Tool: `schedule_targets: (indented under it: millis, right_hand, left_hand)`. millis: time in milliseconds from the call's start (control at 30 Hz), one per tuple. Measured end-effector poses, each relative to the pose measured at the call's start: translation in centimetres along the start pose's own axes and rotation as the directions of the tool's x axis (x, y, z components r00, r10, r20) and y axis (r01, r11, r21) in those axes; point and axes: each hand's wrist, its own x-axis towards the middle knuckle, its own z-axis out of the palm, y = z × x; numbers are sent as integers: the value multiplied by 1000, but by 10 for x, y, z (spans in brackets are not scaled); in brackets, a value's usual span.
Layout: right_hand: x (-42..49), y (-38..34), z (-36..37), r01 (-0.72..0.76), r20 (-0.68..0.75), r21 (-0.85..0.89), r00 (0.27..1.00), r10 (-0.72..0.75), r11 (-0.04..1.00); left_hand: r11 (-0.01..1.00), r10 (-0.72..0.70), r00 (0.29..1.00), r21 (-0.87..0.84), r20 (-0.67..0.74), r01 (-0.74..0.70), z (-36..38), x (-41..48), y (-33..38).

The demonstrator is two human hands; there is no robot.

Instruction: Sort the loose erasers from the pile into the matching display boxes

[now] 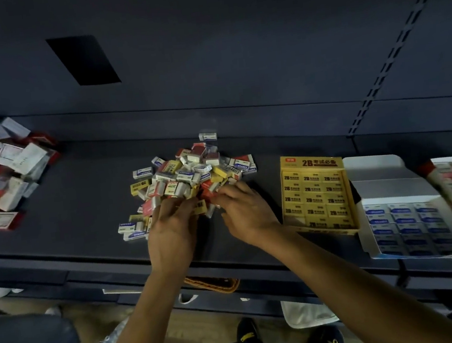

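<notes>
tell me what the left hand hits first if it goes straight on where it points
The heap of yellow, red and blue-white wrapped erasers; the left hand seems to be touching its near edge, depth unclear.

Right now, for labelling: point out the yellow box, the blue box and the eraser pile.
yellow box (318,162): head view, header flap.
blue box (390,189): head view, white lid.
eraser pile (191,172): head view, middle.
</notes>
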Motion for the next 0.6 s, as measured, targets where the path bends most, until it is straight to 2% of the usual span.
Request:
schedule_targets:
  millis: [233, 367, 500, 600]
  right_hand:
    - [-2, 0, 3, -90, -133, -5, 987, 89, 996]
    - [-3, 1, 0, -142, -83, 26, 986, 143, 990]
    - [-10, 8, -12, -241, -51, 204, 965, 257, 949]
    - [-17, 15, -24, -247, -77, 365, 953, 294, 898]
  left_hand:
    - [998, 27, 999, -50, -26, -28, 0, -1, -1]
    - [999, 6, 999, -45, -33, -7, 1, -2, 3]
    - [994, -28, 998, -109, -53, 23, 2, -3, 8]
    - [989, -18, 999, -150, -49, 11, 3, -3, 12]
